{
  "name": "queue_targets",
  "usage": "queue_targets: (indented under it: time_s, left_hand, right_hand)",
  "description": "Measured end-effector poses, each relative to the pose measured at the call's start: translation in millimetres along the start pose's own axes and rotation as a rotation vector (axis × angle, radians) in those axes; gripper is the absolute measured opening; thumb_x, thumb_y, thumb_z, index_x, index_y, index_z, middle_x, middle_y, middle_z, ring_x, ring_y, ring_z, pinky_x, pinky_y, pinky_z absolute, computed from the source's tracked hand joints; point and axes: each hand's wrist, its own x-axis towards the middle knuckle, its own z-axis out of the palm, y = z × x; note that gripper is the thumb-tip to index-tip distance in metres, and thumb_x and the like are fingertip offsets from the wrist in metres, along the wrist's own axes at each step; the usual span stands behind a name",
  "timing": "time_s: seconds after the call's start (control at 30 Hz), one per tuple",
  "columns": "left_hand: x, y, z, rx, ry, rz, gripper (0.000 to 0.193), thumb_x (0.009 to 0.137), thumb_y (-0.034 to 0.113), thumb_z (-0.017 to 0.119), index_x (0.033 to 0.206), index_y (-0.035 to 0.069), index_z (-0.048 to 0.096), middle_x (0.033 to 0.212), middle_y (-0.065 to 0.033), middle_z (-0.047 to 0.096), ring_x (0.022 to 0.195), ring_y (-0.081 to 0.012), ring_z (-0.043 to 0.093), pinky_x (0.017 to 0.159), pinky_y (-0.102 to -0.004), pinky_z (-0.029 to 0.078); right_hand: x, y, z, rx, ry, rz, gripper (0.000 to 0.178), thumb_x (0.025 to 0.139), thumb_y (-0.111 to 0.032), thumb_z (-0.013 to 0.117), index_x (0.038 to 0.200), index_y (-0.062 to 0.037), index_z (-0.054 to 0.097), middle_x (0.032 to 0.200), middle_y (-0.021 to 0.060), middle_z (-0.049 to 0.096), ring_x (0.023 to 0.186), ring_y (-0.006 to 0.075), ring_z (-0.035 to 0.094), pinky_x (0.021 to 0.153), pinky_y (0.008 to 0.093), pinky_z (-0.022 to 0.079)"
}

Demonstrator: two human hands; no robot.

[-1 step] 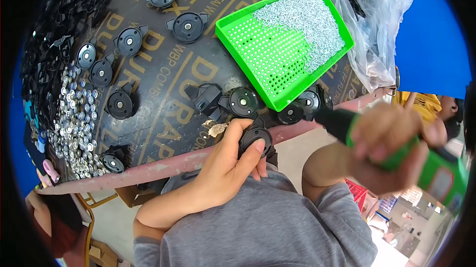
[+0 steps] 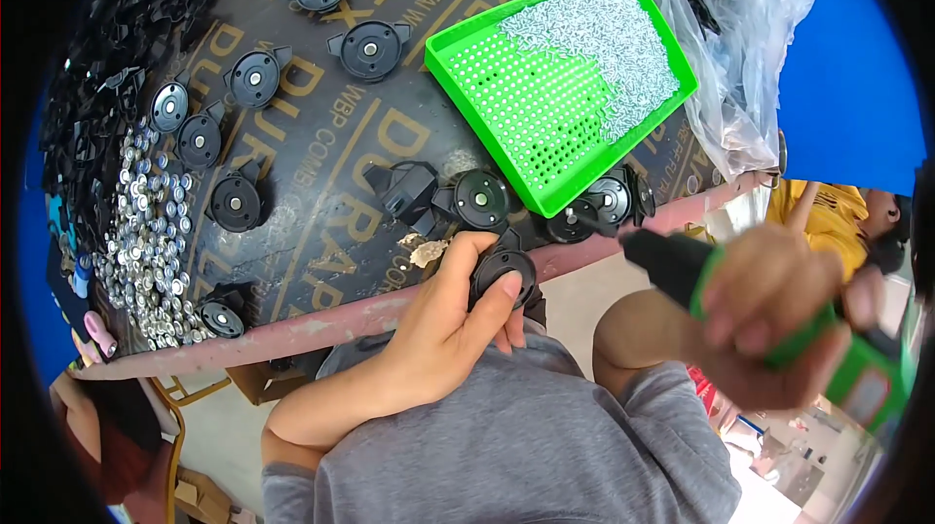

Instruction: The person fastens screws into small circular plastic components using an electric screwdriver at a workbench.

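At lower centre, our left hand (image 2: 450, 324) pinches a black round part (image 2: 497, 266) between thumb and fingers, over the near edge of the dark surface (image 2: 302, 183), and that grip hasn't budged. The action is all on the right: our right hand (image 2: 769, 315), blurred, is wrapped around a green driver (image 2: 667, 266), and its black nose has just slipped a touch lower and further right in the frame. So the driver stands apart from the part we pinch; its bit points at another dark disc (image 2: 568, 225), and whether they touch, we can't tell. Crowding that spot is the lower corner of the green tray (image 2: 526, 95), close in beside the disc. Inside it, small silvery fasteners (image 2: 623, 47) heap toward the upper right. Just above our left hand lies one more black unit (image 2: 482, 198). Farther out, loose metal buttons (image 2: 146, 232) spill down the left side, a black heap (image 2: 107, 66) fills the upper left, and clear plastic (image 2: 750, 56) crumples at upper right.
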Motion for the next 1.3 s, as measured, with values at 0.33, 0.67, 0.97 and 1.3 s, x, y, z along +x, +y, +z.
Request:
queue_targets:
  time_s: [0.33, 0.67, 0.97, 1.3]
  left_hand:
    - [-1, -4, 3, -0.031, 0.068, 0.032, 0.024, 0.1, 0.016, 0.045, 0.116, 0.0, 0.036, 0.077, -0.0064, 0.056, 0.066, -0.0109, 0.059, 0.057, -0.0247, 0.048]
    - [-1, -4, 5, 0.03, 0.073, 0.044, 0.026, 0.1, 0.014, 0.045, 0.119, 0.001, 0.034, 0.075, -0.0066, 0.056, 0.064, -0.0118, 0.058, 0.055, -0.0257, 0.048]
    - [-1, -5, 7, 0.118, 0.093, 0.081, 0.027, 0.099, 0.013, 0.046, 0.12, 0.001, 0.033, 0.069, -0.0065, 0.056, 0.059, -0.0132, 0.058, 0.054, -0.0275, 0.047]
    - [0, -4, 6, 0.096, 0.079, 0.085, 0.02, 0.099, 0.013, 0.047, 0.111, 0.002, 0.036, 0.067, -0.0054, 0.055, 0.057, -0.0127, 0.056, 0.053, -0.0277, 0.045]
  right_hand:
    - [-12, 3, 35, 0.012, 0.034, -0.079, 0.027, 0.091, -0.018, 0.059, 0.106, -0.0052, 0.04, 0.061, 0.0033, 0.057, 0.044, 0.0137, 0.057, 0.043, 0.0224, 0.051]
    - [-14, 2, 37, -0.031, 0.05, -0.017, 0.026, 0.092, -0.02, 0.057, 0.105, -0.0065, 0.04, 0.061, 0.0034, 0.056, 0.045, 0.0134, 0.057, 0.043, 0.0227, 0.05]
    - [-15, 1, 37, -0.018, 0.122, -0.007, 0.022, 0.092, -0.017, 0.057, 0.103, -0.0046, 0.042, 0.058, 0.0024, 0.055, 0.043, 0.0129, 0.054, 0.042, 0.0225, 0.05]
    - [-12, 1, 34, 0.0, 0.093, -0.03, 0.023, 0.091, -0.016, 0.057, 0.104, -0.0038, 0.042, 0.058, 0.002, 0.055, 0.043, 0.0125, 0.056, 0.043, 0.0223, 0.051]
